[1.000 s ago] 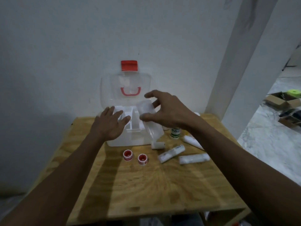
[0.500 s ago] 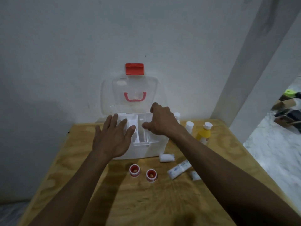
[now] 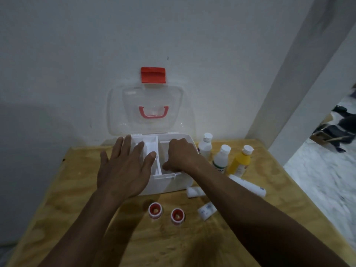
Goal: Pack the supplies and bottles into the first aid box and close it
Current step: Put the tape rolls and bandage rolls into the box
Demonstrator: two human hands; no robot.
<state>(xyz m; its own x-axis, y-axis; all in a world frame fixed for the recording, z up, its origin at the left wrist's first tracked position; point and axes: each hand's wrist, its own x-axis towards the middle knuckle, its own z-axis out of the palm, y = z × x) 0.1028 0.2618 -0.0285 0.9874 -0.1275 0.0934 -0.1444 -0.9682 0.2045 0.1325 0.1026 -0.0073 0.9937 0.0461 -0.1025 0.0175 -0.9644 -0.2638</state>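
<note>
The white first aid box [image 3: 169, 185] stands open at the back of the wooden table [image 3: 73, 191], its clear lid [image 3: 123, 116] with a red latch [image 3: 153, 75] leaning on the wall. My left hand [image 3: 123, 170] lies flat and open over the box's left side. My right hand [image 3: 181, 155] is curled down into the right compartment of the inner tray [image 3: 154, 151], gripping it. Two white bottles [image 3: 205, 146] [image 3: 220, 159] and a yellow bottle [image 3: 240, 161] stand right of the box. Two red tape rolls [image 3: 155, 210] [image 3: 177, 216] and white bandage rolls [image 3: 194, 191] [image 3: 248, 185] lie in front.
A small white packet [image 3: 207, 211] lies beside my right forearm. A white wall is directly behind the box, and a pillar [image 3: 300, 74] rises at the right. Beyond the table's right edge is a marble floor with dark clutter [image 3: 335, 130].
My right hand has come down from above the box with the clear inner tray and now sits inside the box. My left hand has shifted slightly. The view has tilted, showing the bottles.
</note>
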